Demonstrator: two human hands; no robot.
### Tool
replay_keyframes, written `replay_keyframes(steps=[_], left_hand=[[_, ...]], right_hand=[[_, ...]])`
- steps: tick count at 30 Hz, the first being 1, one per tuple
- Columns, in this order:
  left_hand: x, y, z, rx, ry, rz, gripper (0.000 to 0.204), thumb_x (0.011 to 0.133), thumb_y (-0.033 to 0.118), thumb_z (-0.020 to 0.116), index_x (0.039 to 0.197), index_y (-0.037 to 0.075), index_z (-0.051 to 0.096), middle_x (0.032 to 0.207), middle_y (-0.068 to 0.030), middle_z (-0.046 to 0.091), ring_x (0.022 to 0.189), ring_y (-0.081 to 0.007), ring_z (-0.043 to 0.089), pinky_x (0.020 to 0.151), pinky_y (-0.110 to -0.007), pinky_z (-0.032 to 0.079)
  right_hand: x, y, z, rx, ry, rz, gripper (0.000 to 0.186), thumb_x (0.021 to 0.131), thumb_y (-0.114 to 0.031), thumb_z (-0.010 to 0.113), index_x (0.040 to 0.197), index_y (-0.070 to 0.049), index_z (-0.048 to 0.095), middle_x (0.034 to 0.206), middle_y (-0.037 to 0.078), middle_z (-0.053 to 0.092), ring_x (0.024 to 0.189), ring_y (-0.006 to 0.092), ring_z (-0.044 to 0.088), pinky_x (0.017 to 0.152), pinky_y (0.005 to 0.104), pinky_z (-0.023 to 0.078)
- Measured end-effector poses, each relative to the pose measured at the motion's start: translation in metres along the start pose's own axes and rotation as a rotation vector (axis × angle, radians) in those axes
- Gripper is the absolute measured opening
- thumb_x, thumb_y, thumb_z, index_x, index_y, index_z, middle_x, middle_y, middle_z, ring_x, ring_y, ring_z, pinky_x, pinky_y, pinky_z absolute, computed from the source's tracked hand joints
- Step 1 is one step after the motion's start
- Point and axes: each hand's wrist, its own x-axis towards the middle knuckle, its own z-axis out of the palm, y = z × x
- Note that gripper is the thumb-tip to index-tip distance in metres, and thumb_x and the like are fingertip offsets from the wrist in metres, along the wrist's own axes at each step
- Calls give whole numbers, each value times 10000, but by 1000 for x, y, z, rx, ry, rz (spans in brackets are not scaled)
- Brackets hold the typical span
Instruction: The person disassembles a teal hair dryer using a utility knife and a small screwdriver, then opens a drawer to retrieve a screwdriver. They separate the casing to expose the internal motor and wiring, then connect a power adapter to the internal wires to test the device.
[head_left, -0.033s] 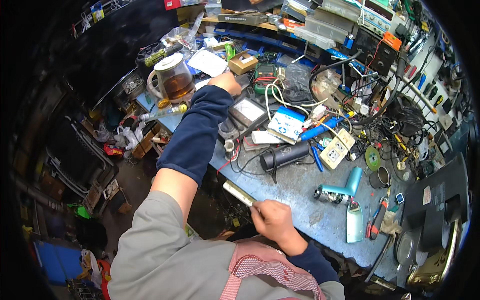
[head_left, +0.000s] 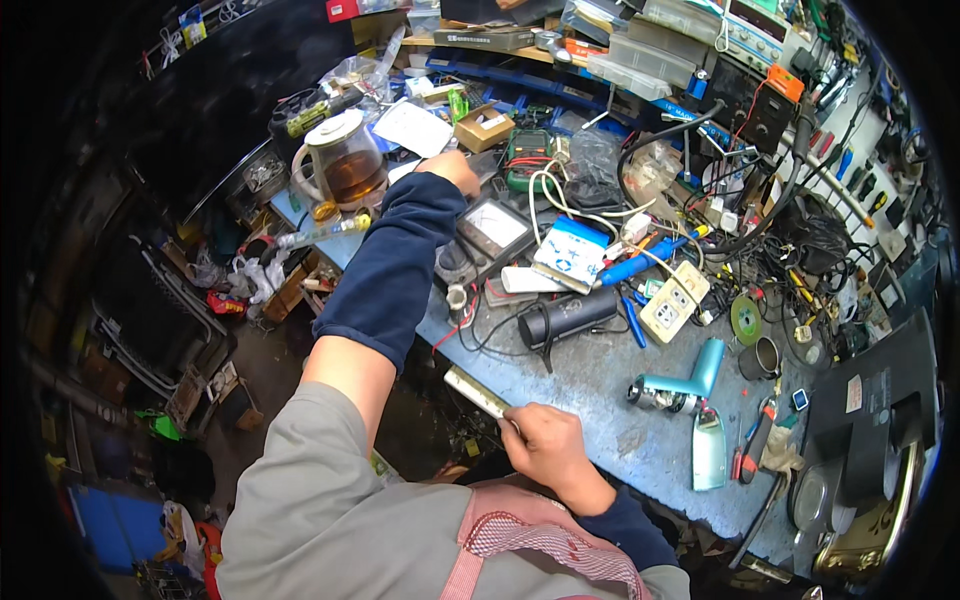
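My left arm stretches across the workbench point(head_left: 625, 440). My left hand point(head_left: 452, 172) is curled at the far side, between a white sheet point(head_left: 412, 127) and a black analog meter point(head_left: 495, 226); its fingertips are hidden, and so is anything under them. My right hand point(head_left: 548, 447) is closed at the bench's near edge, with thumb and fingers round the end of a narrow pale strip point(head_left: 474, 391). To its right lie a teal, gun-shaped device point(head_left: 700, 372) with its insides exposed and a loose teal shell point(head_left: 709, 450).
A glass kettle point(head_left: 350, 170) of brown liquid stands left of my forearm. Beyond the meter is a green multimeter point(head_left: 527, 155). A black cylinder point(head_left: 570, 316), a power strip point(head_left: 673, 303) and tangled cables crowd the middle. A dark monitor point(head_left: 860, 400) stands at right.
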Motion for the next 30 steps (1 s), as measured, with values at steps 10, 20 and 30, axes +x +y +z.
replay_keyframes(steps=[10, 20, 30], left_hand=[[11, 19, -30, -62, 98, -82, 662, 718, 428, 890, 1215, 1, 805, 1175, -223, 813, 1099, -387, 792, 966, -442, 611], [47, 26, -152, 29, 491, 10, 671, 745, 465, 865, 1176, -44, 791, 1034, -213, 815, 949, -317, 811, 872, -403, 609], [90, -8, -85, 351, -119, -143, 411, 750, 352, 917, 1114, 164, 889, 1238, -123, 822, 1141, -301, 777, 969, -408, 616]], right_hand=[[12, 3, -10, 87, -98, 203, 64, 922, -124, 774, 959, -85, 740, 785, 111, 704, 700, 343, 728, 603, 448, 571], [7, 10, -7, 139, -142, 211, 72, 902, -147, 797, 967, -128, 774, 815, 58, 723, 686, 280, 725, 597, 405, 570], [6, 16, -7, 123, -114, 138, 66, 896, -156, 810, 951, -134, 779, 733, 40, 639, 632, 262, 673, 565, 401, 530]])
